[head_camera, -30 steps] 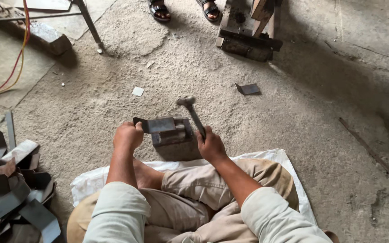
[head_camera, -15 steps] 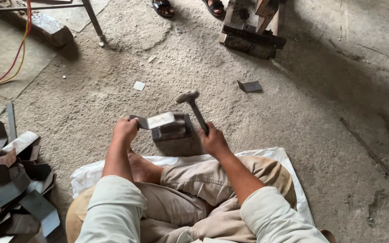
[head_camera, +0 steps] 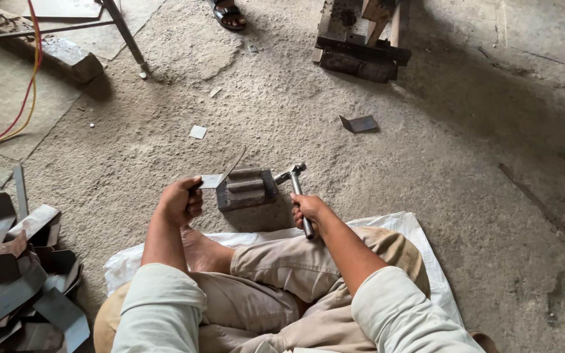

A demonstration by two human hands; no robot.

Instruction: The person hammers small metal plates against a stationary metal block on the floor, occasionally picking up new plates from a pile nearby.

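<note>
Hammering step is pausing: left hand (head_camera: pixel 179 201) is gripping bent metal strip (head_camera: pixel 222 175) over steel block (head_camera: pixel 248 190), right hand (head_camera: pixel 308 209) is clasping hammer (head_camera: pixel 297 189) beside the block; next strike probably needs careful aiming.

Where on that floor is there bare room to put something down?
Bare concrete lies right of the steel block, between the hammer and the bent plate. More lies beyond the block, toward the small square offcut. The scrap pile crowds the lower left, beside the left hand.
</note>
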